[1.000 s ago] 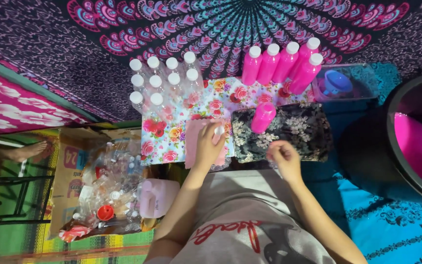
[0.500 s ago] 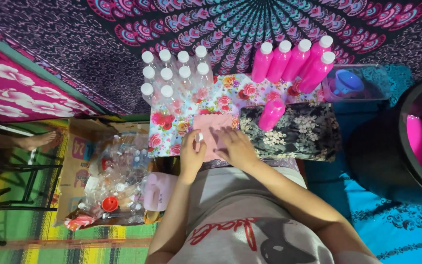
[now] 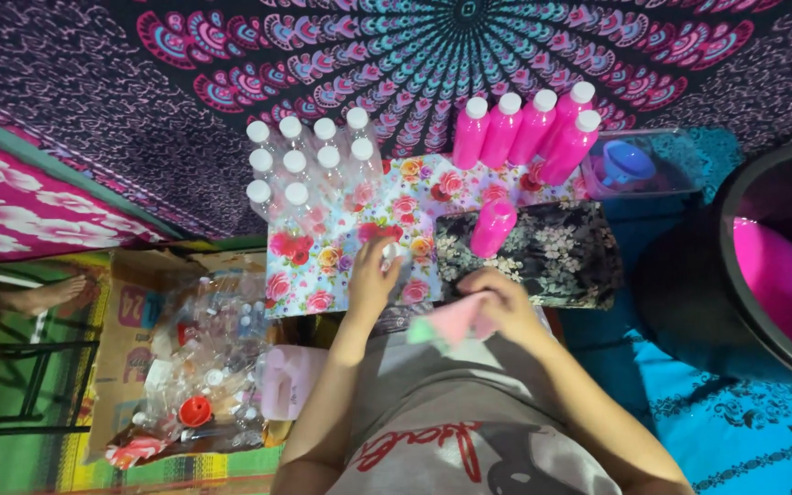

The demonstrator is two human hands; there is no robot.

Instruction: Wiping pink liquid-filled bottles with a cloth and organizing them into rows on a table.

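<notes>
At my far left a cardboard box [image 3: 130, 321] lies open on the floor, heaped with empty clear bottles and a red cap [image 3: 195, 412]. Just right of it, a cluster of capped clear bottles [image 3: 309, 165] stands at the back of the floral tabletop [image 3: 323, 266].

My left hand [image 3: 373, 280] rests on that tabletop, fingers curled around a small clear bottle [image 3: 391, 257] with a white cap; I grip it near the top. Half a second ago this hand sat lower and nearer my lap, beside the pink cloth; now it has moved up and slightly right on the flowered cover.

My right hand [image 3: 506, 307] has dropped back toward my body. It pinches a pink and green cloth [image 3: 456, 323], bunched between thumb and fingers, just over the edge of the tabletop near my grey shirt. Earlier the cloth lay flat under both hands.

Past it, one filled pink bottle [image 3: 492, 227] stands on the dark floral mat [image 3: 561, 257], where it stood before. Behind it a row of pink bottles [image 3: 529, 128] lines the back. Further right is a clear tub with a blue funnel [image 3: 627, 163], then a black bucket [image 3: 689, 302] of pink liquid at the edge.
</notes>
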